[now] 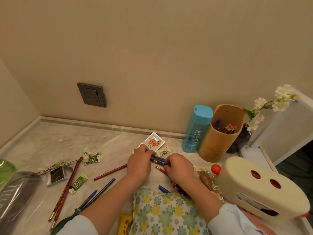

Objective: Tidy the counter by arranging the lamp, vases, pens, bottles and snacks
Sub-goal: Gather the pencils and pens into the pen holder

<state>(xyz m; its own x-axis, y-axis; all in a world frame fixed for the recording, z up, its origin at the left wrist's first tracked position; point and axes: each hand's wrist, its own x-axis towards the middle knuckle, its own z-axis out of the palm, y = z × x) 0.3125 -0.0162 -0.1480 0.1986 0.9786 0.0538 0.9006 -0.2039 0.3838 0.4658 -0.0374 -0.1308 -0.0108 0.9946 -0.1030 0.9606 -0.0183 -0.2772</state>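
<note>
Marble counter (50, 141); left hand (138, 164) and right hand (179, 167) pinch blue, gold-banded pens (158, 160).

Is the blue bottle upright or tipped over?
Upright: the blue bottle stands on its base, lid on top, beside the pen holder.

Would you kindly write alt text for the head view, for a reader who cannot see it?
The left hand and right hand grip blue pens on a marble counter strewn with red pencils and snack packets. At the back right stand a blue bottle, a wooden pen holder and a dark vase of white flowers.
</note>
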